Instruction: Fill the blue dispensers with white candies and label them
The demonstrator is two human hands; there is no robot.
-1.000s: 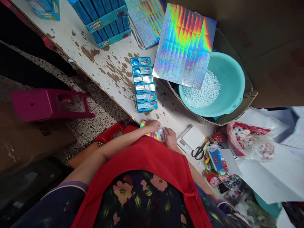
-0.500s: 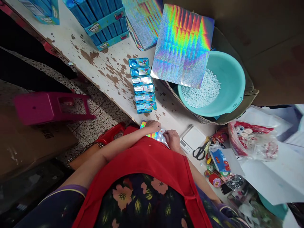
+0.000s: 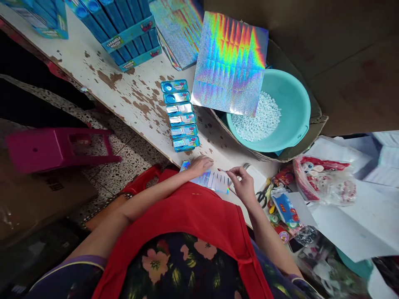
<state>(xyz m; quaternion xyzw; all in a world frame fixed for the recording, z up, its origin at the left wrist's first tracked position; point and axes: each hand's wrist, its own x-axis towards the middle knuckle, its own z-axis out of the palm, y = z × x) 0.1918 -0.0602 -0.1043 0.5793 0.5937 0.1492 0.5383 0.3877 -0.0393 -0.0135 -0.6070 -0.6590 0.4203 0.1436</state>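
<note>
A shiny rainbow-silver sticker sheet (image 3: 203, 180) lies at the table's front edge, against the red apron. Its right part is pale bare backing with several short dark lines. My left hand (image 3: 199, 166) rests on the sheet's upper edge, fingers stretched out. Just right of the sheet my right hand (image 3: 243, 182) is raised, thumb and forefinger pinched on a thin small strip, apparently a sticker (image 3: 222, 170) seen nearly edge-on. Ahead of my left hand stands a column of several blue candy tins (image 3: 183, 131); silvery strips cross some of them.
A turquoise basin (image 3: 294, 120) of white candies sits in a cardboard box, partly under a large holographic sheet (image 3: 229, 66). Stacked display boxes (image 3: 124, 37) stand at the back left. Behind my right hand are a white scale (image 3: 255, 176), scissors (image 3: 263, 197) and bagged clutter. A pink stool (image 3: 37, 149) is left.
My right hand has lifted off the sheet and moved right, with a thin strip in its fingertips. The sheet's bare right part now shows. My left hand's fingers have straightened.
</note>
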